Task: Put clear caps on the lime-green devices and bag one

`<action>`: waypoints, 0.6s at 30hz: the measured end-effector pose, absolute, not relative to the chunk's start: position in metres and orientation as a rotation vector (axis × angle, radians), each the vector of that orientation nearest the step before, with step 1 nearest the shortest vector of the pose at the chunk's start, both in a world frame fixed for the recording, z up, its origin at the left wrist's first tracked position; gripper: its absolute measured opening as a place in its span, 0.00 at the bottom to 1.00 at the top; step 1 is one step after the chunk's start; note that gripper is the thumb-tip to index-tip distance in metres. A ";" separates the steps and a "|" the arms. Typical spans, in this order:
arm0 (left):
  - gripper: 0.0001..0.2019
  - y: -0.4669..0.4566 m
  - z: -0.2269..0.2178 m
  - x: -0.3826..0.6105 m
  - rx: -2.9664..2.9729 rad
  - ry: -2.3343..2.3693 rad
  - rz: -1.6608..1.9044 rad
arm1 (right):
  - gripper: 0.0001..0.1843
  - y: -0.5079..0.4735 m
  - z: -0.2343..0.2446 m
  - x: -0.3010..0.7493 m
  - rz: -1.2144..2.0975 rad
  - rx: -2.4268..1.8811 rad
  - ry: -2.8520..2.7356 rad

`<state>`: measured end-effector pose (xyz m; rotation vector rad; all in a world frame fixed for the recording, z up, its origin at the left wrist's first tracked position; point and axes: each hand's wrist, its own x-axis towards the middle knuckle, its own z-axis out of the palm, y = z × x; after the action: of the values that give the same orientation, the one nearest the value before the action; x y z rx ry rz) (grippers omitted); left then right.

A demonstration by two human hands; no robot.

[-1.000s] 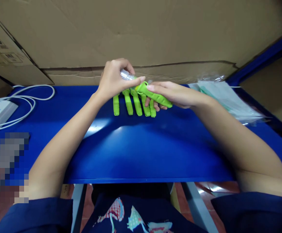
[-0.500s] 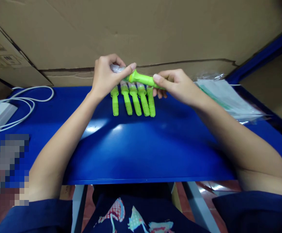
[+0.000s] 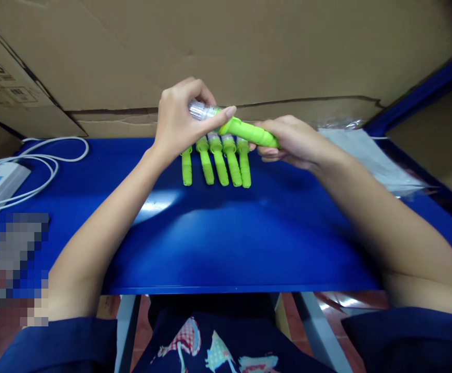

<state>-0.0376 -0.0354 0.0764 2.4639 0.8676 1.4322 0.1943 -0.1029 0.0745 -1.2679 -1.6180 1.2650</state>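
Observation:
Between my hands is a lime-green, flashlight-shaped stick [image 3: 251, 132] with a clear, ribbed head at its left end, tilted down to the right. My left hand [image 3: 185, 114] is closed around the clear head, its thumb lying along the collar. My right hand [image 3: 288, 140] grips the green handle near its tail end. Below and behind it, several similar green sticks [image 3: 220, 168] lie side by side on the blue table [image 3: 229, 233], handles toward me. Their clear heads are partly hidden by the held stick and my left hand.
A coiled white cable [image 3: 55, 166] and a white box [image 3: 8, 178] lie at the left. Below them is a pixelated area. Clear plastic bags [image 3: 369, 155] rest at the right. A cardboard wall [image 3: 249, 52] stands along the back of the table.
Both hands have shifted a little to the right with the stick. My right fingers now wrap further under the handle, and more of the clear head shows.

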 end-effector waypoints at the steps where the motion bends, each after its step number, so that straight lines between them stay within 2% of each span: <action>1: 0.22 -0.035 0.076 -0.038 2.460 0.868 1.420 | 0.21 -0.102 0.075 0.196 1.319 -1.270 -1.599; 8: 0.25 -0.028 0.078 -0.045 2.601 0.770 1.255 | 0.20 -0.098 0.077 0.197 1.516 -1.358 -1.429; 13: 0.24 -0.020 0.069 -0.047 2.595 0.872 1.273 | 0.16 -0.094 0.069 0.195 1.305 -1.264 -1.507; 18: 0.25 -0.014 0.057 -0.047 2.512 0.940 1.318 | 0.24 -0.094 0.070 0.198 1.073 -1.227 -1.577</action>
<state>-0.0474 -0.0136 0.0574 2.5118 0.9402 1.3178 0.1984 -0.0942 0.0698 -1.2266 -1.5768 1.0729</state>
